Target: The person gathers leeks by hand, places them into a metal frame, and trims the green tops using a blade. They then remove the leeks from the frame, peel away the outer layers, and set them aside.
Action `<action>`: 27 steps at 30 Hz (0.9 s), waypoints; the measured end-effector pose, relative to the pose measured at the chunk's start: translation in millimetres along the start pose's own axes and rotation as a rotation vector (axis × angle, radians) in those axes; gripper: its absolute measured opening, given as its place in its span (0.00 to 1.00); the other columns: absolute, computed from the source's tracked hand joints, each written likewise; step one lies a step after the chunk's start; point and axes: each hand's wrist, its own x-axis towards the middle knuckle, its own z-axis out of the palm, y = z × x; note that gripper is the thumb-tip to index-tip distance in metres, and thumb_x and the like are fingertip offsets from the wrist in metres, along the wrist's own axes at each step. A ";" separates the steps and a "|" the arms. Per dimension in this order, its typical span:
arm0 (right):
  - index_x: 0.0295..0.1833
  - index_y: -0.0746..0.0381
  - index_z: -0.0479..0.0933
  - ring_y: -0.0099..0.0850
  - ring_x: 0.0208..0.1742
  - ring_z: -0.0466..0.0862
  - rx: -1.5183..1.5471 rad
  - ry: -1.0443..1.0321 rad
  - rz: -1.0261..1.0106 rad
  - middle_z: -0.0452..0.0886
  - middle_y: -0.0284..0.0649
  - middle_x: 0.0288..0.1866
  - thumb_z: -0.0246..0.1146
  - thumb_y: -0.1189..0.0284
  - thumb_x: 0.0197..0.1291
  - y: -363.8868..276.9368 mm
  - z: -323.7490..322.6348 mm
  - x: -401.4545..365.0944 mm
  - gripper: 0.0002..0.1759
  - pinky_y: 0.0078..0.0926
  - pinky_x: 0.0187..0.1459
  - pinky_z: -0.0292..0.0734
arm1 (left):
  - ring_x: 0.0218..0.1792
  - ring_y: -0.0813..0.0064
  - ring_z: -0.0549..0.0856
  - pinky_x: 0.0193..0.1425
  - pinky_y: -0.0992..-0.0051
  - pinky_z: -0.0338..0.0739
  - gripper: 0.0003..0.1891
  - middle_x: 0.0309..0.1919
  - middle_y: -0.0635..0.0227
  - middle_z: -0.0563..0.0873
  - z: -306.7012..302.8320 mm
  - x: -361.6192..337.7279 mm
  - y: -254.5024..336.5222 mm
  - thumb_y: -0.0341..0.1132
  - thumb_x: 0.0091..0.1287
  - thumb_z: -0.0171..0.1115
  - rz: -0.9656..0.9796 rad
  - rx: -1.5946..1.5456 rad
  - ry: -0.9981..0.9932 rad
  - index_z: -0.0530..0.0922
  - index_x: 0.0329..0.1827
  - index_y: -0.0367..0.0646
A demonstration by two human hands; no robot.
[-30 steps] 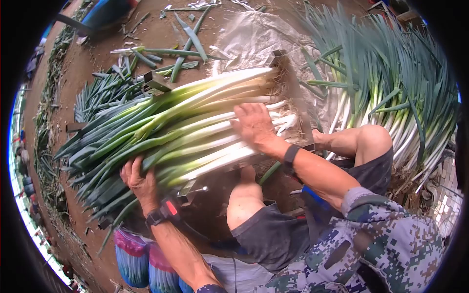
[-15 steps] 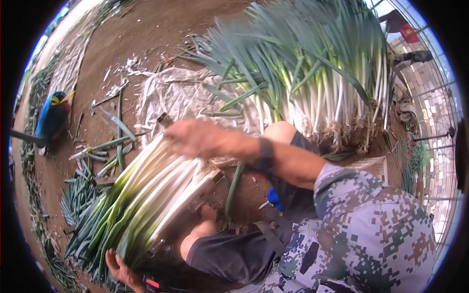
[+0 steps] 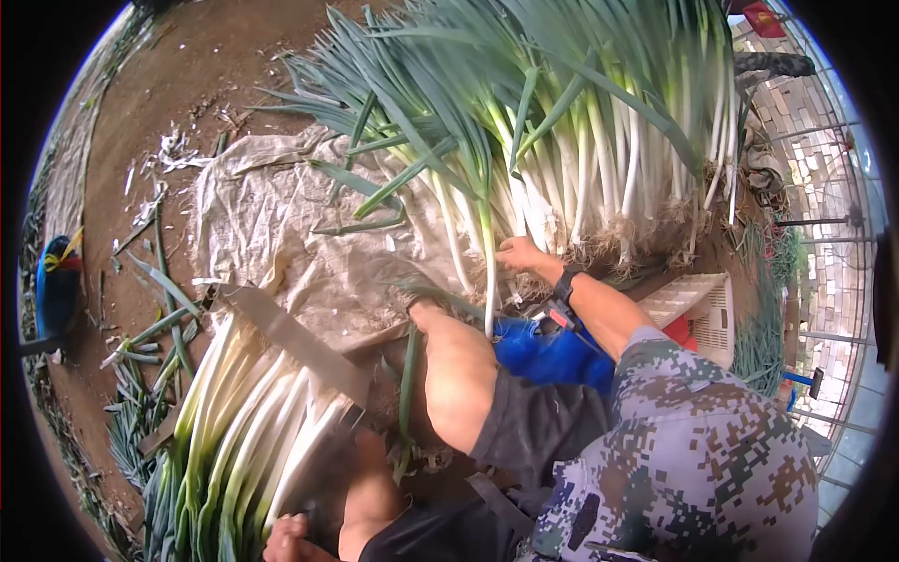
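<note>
At the upper middle, my right hand (image 3: 529, 258), with a dark watch on its wrist, reaches to a large stand of leeks (image 3: 599, 178). Its curled fingers are against the white stalk of a single leek (image 3: 489, 272) at the front. My left hand (image 3: 288, 539) rests at the bottom edge with fingers curled in, beside a bundle of leeks (image 3: 248, 426); whatever it holds is hidden. A flat brown board (image 3: 290, 339) stands along the white ends of that bundle, whose green tops run off the bottom.
A crumpled pale sheet (image 3: 272, 215) covers the soil. A blue item (image 3: 552, 354) lies by my knee, with a cream plastic crate (image 3: 702, 309) behind. Loose green leaves (image 3: 136, 431) lie at left, near a blue object (image 3: 58, 286).
My right hand has left the white ends of the bundle for the standing leeks. My left fingers, spread before, are now curled. The view has shifted, and one knee has moved.
</note>
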 end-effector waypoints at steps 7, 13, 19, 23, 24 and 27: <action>0.58 0.72 0.76 0.47 0.54 0.87 -0.119 0.103 0.127 0.85 0.58 0.52 0.74 0.58 0.53 5.2 56.6 14.9 0.35 0.43 0.51 0.81 | 0.36 0.52 0.89 0.40 0.61 0.86 0.07 0.34 0.51 0.88 68.2 27.3 22.5 0.15 0.66 0.65 0.159 -0.269 -0.382 0.85 0.42 0.33; 0.47 0.65 0.74 0.52 0.43 0.84 0.113 0.535 -0.054 0.82 0.56 0.40 0.67 0.63 0.61 -8.5 72.8 -38.1 0.18 0.49 0.46 0.77 | 0.36 0.53 0.88 0.39 0.61 0.85 0.08 0.36 0.52 0.88 76.7 36.7 13.2 0.18 0.66 0.66 0.184 -0.183 -0.501 0.86 0.46 0.36; 0.52 0.67 0.77 0.52 0.43 0.84 0.300 0.566 -0.294 0.84 0.54 0.39 0.66 0.65 0.61 -70.6 29.2 -38.6 0.19 0.45 0.49 0.79 | 0.36 0.53 0.88 0.40 0.62 0.84 0.09 0.36 0.53 0.88 77.1 42.7 11.4 0.18 0.64 0.67 0.159 -0.124 -0.572 0.86 0.46 0.36; 0.62 0.67 0.75 0.52 0.60 0.80 -0.024 0.717 -0.378 0.79 0.57 0.59 0.67 0.63 0.60 -84.2 17.1 57.3 0.28 0.47 0.60 0.76 | 0.35 0.54 0.88 0.38 0.61 0.84 0.10 0.36 0.53 0.87 81.2 41.0 10.8 0.17 0.64 0.67 0.172 -0.134 -0.607 0.85 0.46 0.36; 0.64 0.67 0.73 0.52 0.64 0.78 -0.113 0.699 -0.332 0.77 0.57 0.64 0.68 0.62 0.59 -89.4 9.1 73.3 0.31 0.47 0.63 0.74 | 0.35 0.54 0.88 0.38 0.61 0.83 0.10 0.35 0.53 0.87 81.0 40.2 11.9 0.17 0.64 0.66 0.158 -0.148 -0.619 0.85 0.46 0.36; 0.74 0.67 0.65 0.49 0.73 0.71 -0.228 0.672 -0.294 0.68 0.60 0.73 0.72 0.58 0.55 -90.5 -0.3 107.1 0.45 0.45 0.73 0.66 | 0.35 0.54 0.87 0.38 0.61 0.83 0.10 0.35 0.52 0.86 81.4 37.8 11.9 0.16 0.64 0.67 0.110 -0.135 -0.624 0.84 0.46 0.35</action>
